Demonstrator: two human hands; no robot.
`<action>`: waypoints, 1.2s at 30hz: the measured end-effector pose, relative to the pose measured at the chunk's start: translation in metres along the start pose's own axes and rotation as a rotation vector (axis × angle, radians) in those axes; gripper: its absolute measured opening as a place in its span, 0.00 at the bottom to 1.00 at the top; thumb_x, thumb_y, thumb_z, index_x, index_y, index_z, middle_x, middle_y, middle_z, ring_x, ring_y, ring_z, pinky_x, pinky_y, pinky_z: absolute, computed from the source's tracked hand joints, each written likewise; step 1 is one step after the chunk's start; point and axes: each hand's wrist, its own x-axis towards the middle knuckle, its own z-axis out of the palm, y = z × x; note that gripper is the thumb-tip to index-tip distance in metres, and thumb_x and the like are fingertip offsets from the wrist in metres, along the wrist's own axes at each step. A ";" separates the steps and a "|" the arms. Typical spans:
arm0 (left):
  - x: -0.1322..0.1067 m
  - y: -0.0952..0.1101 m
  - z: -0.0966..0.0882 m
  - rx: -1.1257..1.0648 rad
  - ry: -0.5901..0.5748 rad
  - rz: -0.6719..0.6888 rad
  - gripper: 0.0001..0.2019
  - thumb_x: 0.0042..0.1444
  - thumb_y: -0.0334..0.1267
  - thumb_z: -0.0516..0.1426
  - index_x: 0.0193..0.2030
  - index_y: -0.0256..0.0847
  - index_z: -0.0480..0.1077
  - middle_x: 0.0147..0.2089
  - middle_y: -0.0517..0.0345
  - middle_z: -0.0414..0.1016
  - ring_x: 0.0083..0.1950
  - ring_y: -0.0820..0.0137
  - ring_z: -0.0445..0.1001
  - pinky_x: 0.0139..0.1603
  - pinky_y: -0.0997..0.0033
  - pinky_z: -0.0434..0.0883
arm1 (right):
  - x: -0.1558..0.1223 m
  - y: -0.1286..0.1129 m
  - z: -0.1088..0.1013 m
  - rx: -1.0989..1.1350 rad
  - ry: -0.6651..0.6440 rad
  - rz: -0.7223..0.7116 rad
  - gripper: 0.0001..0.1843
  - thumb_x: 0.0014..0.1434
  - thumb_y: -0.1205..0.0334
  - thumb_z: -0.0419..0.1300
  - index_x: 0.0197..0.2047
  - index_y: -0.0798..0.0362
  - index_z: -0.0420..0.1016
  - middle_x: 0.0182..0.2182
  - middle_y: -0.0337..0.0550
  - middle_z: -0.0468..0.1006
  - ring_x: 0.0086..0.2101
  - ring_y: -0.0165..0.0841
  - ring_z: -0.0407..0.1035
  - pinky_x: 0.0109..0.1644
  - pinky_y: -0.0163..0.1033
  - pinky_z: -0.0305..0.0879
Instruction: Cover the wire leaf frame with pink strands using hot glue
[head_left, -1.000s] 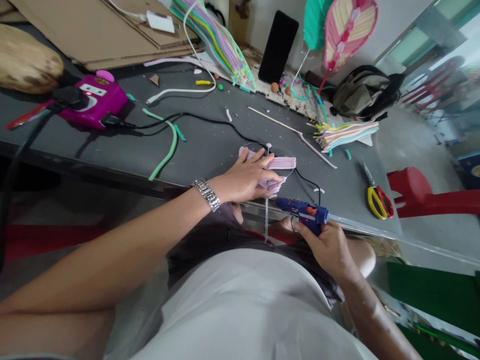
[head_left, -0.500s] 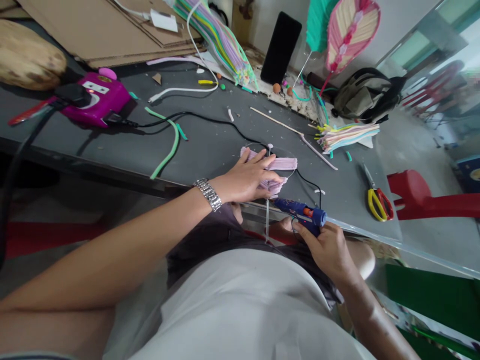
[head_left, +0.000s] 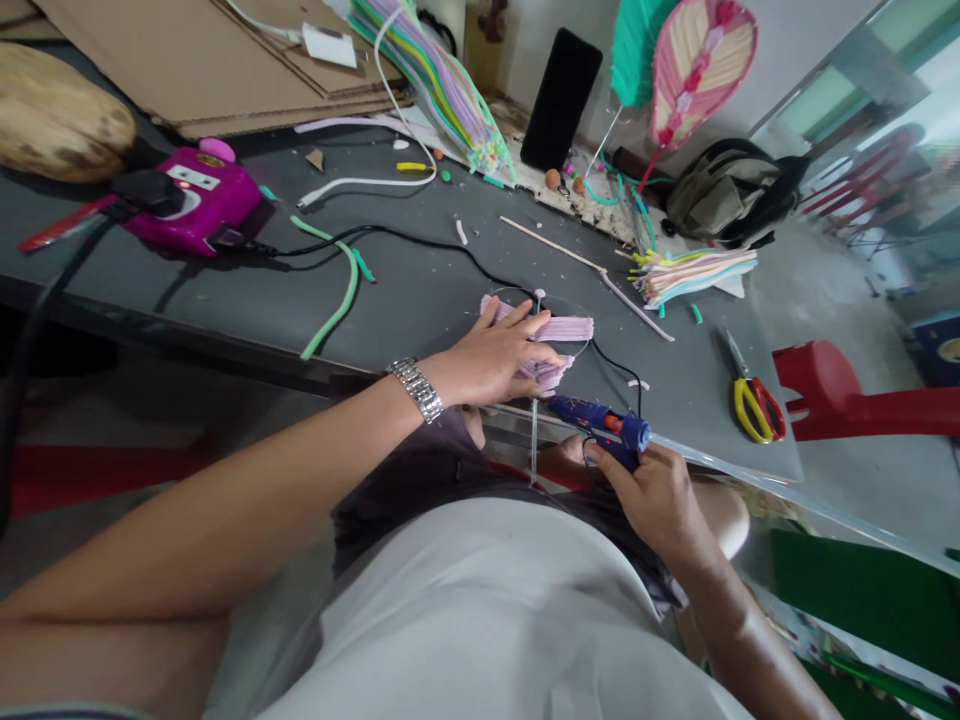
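My left hand [head_left: 504, 352], a metal-band watch on its wrist, lies spread over a pale pink piece of fuzzy strips on a wire frame [head_left: 568, 329] near the table's front edge. Its fingers press the piece down, and part of it is hidden underneath. A thin clear stick [head_left: 534, 440] hangs from the piece past the edge. My right hand [head_left: 660, 495] is wrapped round the handle of a blue hot glue gun [head_left: 596, 415]. The gun's nozzle points left, close to the lower edge of the pink piece; whether it touches, I cannot tell.
Yellow-and-red scissors [head_left: 756, 400] lie at the right. A black cord runs to a magenta power socket [head_left: 191, 200] on the left. Behind are a phone [head_left: 561, 100], bundles of coloured pipe cleaners [head_left: 439, 85], cardboard [head_left: 225, 70] and a pink leaf-shaped fan [head_left: 701, 70]. A red chair [head_left: 817, 385] stands right.
Almost nothing differs. Both hands, the pink piece and the glue gun keep their places; the view has shifted very slightly.
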 end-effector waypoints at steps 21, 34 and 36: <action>-0.001 0.003 -0.003 0.007 -0.013 -0.013 0.20 0.66 0.46 0.60 0.64 0.54 0.73 0.80 0.49 0.52 0.81 0.42 0.43 0.74 0.26 0.37 | -0.001 -0.005 -0.004 -0.071 -0.001 -0.062 0.25 0.70 0.42 0.56 0.29 0.51 0.74 0.18 0.38 0.70 0.23 0.35 0.69 0.26 0.37 0.61; -0.001 0.005 -0.004 0.016 -0.048 -0.039 0.22 0.66 0.47 0.59 0.66 0.53 0.72 0.81 0.46 0.48 0.81 0.41 0.40 0.74 0.26 0.35 | 0.001 -0.013 -0.008 -0.185 -0.003 -0.157 0.27 0.73 0.42 0.51 0.30 0.51 0.74 0.19 0.39 0.69 0.23 0.34 0.68 0.29 0.38 0.62; 0.000 0.005 -0.003 0.009 -0.041 -0.032 0.22 0.66 0.47 0.59 0.66 0.53 0.72 0.81 0.48 0.48 0.81 0.41 0.40 0.74 0.26 0.35 | 0.002 -0.017 -0.011 -0.222 -0.019 -0.193 0.25 0.74 0.44 0.50 0.33 0.51 0.77 0.21 0.41 0.72 0.25 0.35 0.70 0.31 0.38 0.63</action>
